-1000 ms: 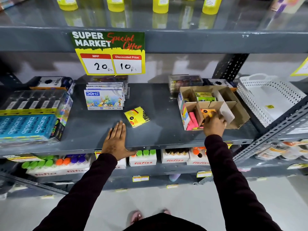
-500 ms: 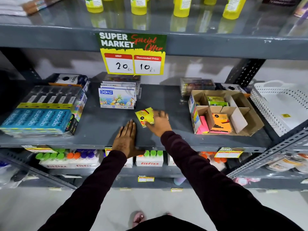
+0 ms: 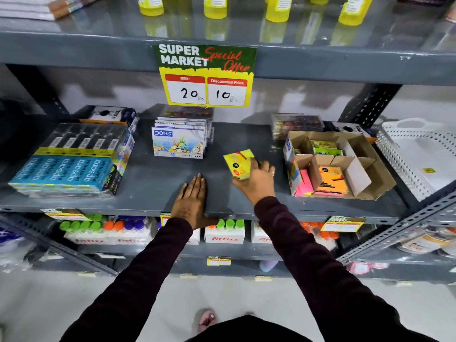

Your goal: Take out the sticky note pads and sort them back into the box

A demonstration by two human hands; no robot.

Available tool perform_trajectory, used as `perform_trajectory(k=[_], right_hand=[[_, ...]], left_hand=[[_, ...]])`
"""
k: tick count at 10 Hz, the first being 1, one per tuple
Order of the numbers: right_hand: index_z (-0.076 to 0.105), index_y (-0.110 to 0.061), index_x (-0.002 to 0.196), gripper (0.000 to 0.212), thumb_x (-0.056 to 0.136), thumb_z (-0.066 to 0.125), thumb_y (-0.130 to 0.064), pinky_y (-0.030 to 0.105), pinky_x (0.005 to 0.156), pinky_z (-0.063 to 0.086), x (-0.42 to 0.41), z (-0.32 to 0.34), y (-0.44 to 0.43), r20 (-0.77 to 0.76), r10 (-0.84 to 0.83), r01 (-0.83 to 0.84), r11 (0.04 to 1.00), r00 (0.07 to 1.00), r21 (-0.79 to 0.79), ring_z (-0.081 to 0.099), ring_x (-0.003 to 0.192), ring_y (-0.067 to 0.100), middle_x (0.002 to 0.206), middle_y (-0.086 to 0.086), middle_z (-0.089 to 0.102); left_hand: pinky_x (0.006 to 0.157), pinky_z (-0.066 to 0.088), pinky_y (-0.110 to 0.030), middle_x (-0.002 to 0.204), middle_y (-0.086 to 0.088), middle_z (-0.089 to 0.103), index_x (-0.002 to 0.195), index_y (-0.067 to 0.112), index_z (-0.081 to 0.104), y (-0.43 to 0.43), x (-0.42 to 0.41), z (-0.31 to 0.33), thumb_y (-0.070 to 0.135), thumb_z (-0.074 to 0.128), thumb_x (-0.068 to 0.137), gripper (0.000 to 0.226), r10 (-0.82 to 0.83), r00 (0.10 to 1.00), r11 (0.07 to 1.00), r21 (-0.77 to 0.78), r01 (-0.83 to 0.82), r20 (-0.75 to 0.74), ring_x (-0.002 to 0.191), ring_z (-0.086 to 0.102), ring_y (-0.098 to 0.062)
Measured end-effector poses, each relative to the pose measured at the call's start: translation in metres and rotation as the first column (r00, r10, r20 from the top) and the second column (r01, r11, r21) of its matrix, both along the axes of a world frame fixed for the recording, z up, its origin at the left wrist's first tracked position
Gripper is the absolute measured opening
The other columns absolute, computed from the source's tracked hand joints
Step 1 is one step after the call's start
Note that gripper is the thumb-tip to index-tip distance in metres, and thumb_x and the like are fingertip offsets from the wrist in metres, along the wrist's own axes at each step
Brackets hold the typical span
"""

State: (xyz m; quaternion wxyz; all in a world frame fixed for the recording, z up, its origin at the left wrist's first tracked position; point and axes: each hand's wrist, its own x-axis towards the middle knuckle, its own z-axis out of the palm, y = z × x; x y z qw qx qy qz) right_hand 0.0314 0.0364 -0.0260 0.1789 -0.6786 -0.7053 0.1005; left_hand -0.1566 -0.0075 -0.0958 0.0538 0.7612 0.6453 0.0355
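Right hand [image 3: 256, 183] gripping yellow sticky note pads [image 3: 238, 164], left hand [image 3: 191, 202] flat on shelf [image 3: 148, 183], divided box [image 3: 340, 164] nearby

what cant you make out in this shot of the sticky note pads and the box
Head view only:
- Yellow sticky note pads: their lower part is covered by the right hand, so the count is unclear.
- Brown cardboard divider box: its walls hide the near-left compartment's bottom, behind the pink pads.
- Orange pad: print too small.
- Left hand: palm flat on the grey shelf, underside hidden.
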Motion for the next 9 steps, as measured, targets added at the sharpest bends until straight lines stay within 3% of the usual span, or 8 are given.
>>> perform_trajectory(k=[1, 2, 3, 4, 5, 6, 7, 9], right_hand=[[0.047, -0.001, 0.133, 0.077, 0.075, 0.071, -0.046, 0.043, 0.105, 0.030, 0.033, 0.017, -0.008, -0.080, -0.106, 0.114, 0.987, 0.991, 0.114, 0.043, 0.122, 0.039, 0.127, 0.028, 0.052], [0.044, -0.001, 0.138, 0.083, 0.074, 0.076, -0.044, 0.048, 0.106, 0.034, 0.106, 0.030, -0.021, -0.159, -0.304, 0.331, 0.924, 0.939, 0.192, 0.041, 0.125, 0.045, 0.132, 0.031, 0.048], [0.043, 0.002, 0.138, 0.083, 0.074, 0.077, -0.041, 0.050, 0.106, 0.032, 0.154, 0.028, -0.026, -0.191, -0.455, 0.485, 0.860, 0.870, 0.158, 0.043, 0.123, 0.047, 0.129, 0.036, 0.047], [0.038, 0.000, 0.142, 0.079, 0.082, 0.072, -0.039, 0.051, 0.109, 0.033, 0.190, 0.014, -0.022, -0.168, -0.506, 0.516, 0.856, 0.846, 0.017, 0.043, 0.124, 0.047, 0.131, 0.036, 0.048], [0.037, -0.002, 0.144, 0.065, 0.093, 0.059, -0.035, 0.051, 0.111, 0.031, 0.190, -0.003, -0.017, -0.163, -0.414, 0.407, 0.910, 0.895, -0.075, 0.037, 0.132, 0.045, 0.140, 0.031, 0.045], [0.039, -0.008, 0.146, 0.049, 0.102, 0.042, -0.029, 0.050, 0.117, 0.022, 0.183, -0.023, -0.014, -0.129, -0.399, 0.391, 0.917, 0.908, -0.082, 0.025, 0.140, 0.046, 0.148, 0.031, 0.031], [0.036, -0.010, 0.147, 0.047, 0.103, 0.038, -0.026, 0.051, 0.117, 0.021, 0.180, -0.021, -0.016, -0.099, -0.404, 0.399, 0.914, 0.909, -0.068, 0.023, 0.140, 0.048, 0.150, 0.030, 0.026], [0.040, -0.004, 0.141, 0.044, 0.099, 0.042, -0.015, 0.054, 0.114, 0.030, 0.165, -0.011, -0.024, 0.026, -0.484, 0.484, 0.875, 0.875, -0.022, 0.030, 0.136, 0.047, 0.147, 0.030, 0.031]], left_hand=[[0.123, 0.005, -0.041, 0.161, -0.014, 0.001, 0.149, 0.003, -0.001, 0.000, -0.001, -0.002, 0.076, 0.062, 0.063, 0.129, -0.006, 1.000, 1.000, 0.010, 0.006, 0.002, 0.149, 0.002, -0.024], [0.123, 0.002, -0.040, 0.161, -0.014, -0.004, 0.148, 0.003, -0.005, 0.003, 0.000, -0.006, 0.080, 0.058, 0.063, 0.131, -0.005, 1.000, 1.000, -0.005, 0.005, -0.002, 0.149, -0.002, -0.024], [0.122, -0.002, -0.039, 0.161, -0.012, -0.010, 0.148, 0.005, -0.010, 0.004, -0.001, -0.007, 0.082, 0.056, 0.063, 0.133, 0.001, 1.000, 0.999, -0.033, -0.002, -0.009, 0.149, -0.008, -0.023], [0.122, -0.002, -0.039, 0.160, -0.012, -0.011, 0.148, 0.005, -0.012, 0.003, -0.001, -0.006, 0.083, 0.055, 0.062, 0.134, -0.004, 1.000, 0.999, -0.040, 0.003, -0.015, 0.149, -0.009, -0.023], [0.122, -0.003, -0.039, 0.161, -0.013, -0.010, 0.148, 0.005, -0.011, 0.004, 0.000, -0.004, 0.082, 0.056, 0.063, 0.132, -0.005, 1.000, 0.999, -0.041, 0.004, -0.010, 0.149, -0.008, -0.023], [0.122, -0.003, -0.038, 0.161, -0.013, -0.011, 0.147, 0.005, -0.012, 0.004, 0.002, 0.000, 0.081, 0.055, 0.064, 0.131, 0.005, 1.000, 0.999, -0.044, -0.006, -0.021, 0.149, -0.008, -0.023], [0.122, -0.004, -0.038, 0.160, -0.013, -0.012, 0.147, 0.005, -0.013, 0.000, 0.001, 0.002, 0.079, 0.057, 0.065, 0.131, 0.003, 1.000, 0.999, -0.053, -0.003, -0.010, 0.149, -0.009, -0.023], [0.122, -0.005, -0.044, 0.160, -0.016, -0.014, 0.146, 0.002, -0.013, 0.001, 0.018, 0.022, 0.079, 0.061, 0.063, 0.136, -0.014, 0.999, 0.983, -0.181, 0.005, -0.048, 0.148, -0.011, -0.026]])
